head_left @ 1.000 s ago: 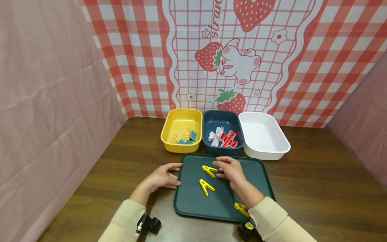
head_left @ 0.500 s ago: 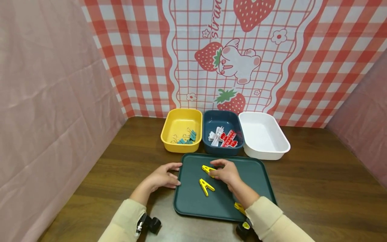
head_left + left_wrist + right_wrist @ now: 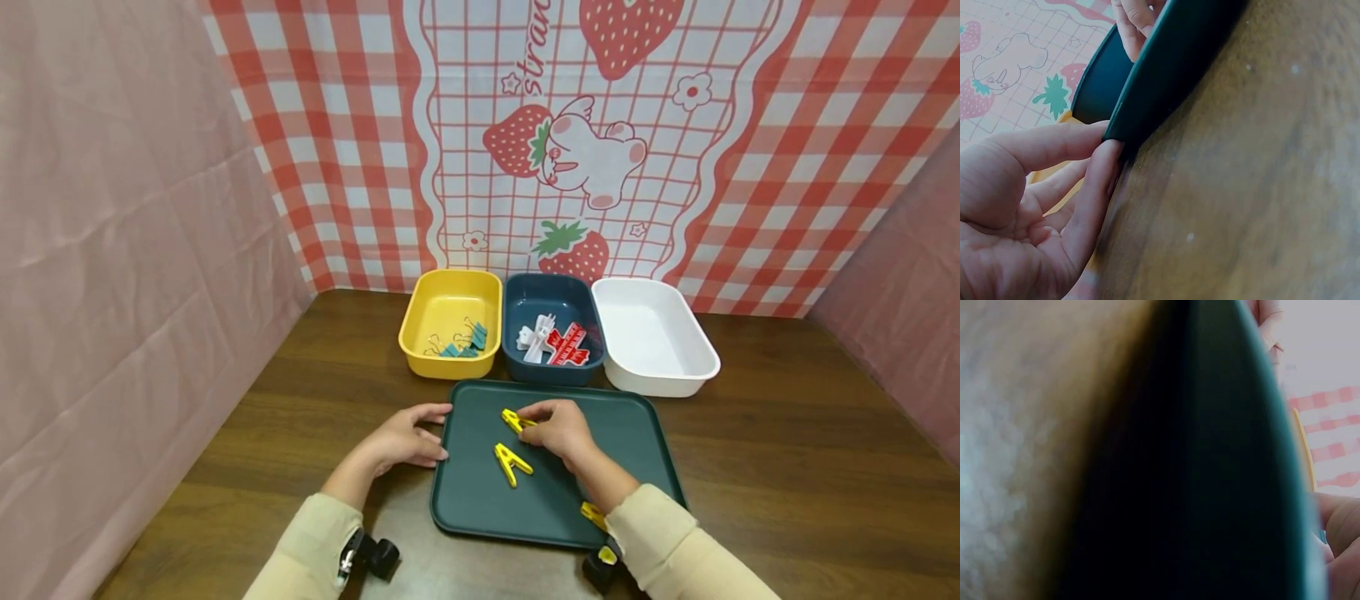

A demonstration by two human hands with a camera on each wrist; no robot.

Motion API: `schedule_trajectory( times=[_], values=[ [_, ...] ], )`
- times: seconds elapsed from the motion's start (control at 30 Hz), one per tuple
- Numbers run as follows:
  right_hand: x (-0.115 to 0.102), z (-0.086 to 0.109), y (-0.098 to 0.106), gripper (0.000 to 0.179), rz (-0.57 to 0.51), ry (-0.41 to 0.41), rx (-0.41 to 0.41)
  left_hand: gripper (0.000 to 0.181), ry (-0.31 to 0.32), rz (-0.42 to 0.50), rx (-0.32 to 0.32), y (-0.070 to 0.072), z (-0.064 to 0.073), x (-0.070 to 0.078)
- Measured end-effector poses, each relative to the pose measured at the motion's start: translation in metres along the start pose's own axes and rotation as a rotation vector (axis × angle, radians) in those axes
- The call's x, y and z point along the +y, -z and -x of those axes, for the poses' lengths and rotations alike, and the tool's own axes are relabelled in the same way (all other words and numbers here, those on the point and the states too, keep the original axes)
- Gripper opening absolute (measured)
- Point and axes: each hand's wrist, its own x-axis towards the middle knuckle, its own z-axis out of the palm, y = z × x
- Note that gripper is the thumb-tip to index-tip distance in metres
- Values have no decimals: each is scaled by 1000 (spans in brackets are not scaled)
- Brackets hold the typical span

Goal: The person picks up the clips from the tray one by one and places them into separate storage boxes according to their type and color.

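Observation:
On the dark green tray [image 3: 622, 450] my right hand [image 3: 564, 432] pinches a yellow clothespin [image 3: 513, 419] between thumb and fingers, and its open end is hidden behind them. A second yellow clothespin [image 3: 512, 463] lies just nearer on the tray. Another yellow clothespin [image 3: 593, 515] is partly covered by my right forearm. My left hand [image 3: 405, 437] rests against the tray's left edge, thumb and fingers apart. The left wrist view shows the fingertips of that left hand [image 3: 1054, 187] right at the tray rim. In the right wrist view the tray hides most of my right hand [image 3: 1341, 537].
Behind the tray stand a yellow bin [image 3: 450, 287] with teal binder clips [image 3: 468, 340], a dark blue bin [image 3: 551, 292] with white clips [image 3: 536, 337] and red clips [image 3: 568, 344], and a white bin [image 3: 652, 325]. They stand side by side on the wooden table [image 3: 787, 467].
My right hand has moved left and slightly nearer to the far clothespin, and its fingers have closed on it. My left hand stays at the tray edge.

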Motion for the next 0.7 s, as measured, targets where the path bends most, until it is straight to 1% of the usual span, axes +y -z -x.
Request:
schedule_trajectory(
  times=[0.1, 0.2, 0.47, 0.57, 0.7],
  values=[
    [0, 1, 1, 26, 14, -8, 2, 67, -3, 5, -2, 0, 0, 0],
    [-1, 1, 1, 26, -8, -34, 1, 67, -6, 8, -7, 0, 0, -1],
    [-3, 2, 2, 26, -168, -125, -41, 67, -11, 7, 2, 0, -1, -2],
    [-4, 3, 3, 26, -220, -141, -49, 67, -9, 3, 4, 0, 0, -1],
    [-5, 4, 5, 28, -256, -149, -56, 67, -11, 2, 4, 0, 1, -1]
  ],
)
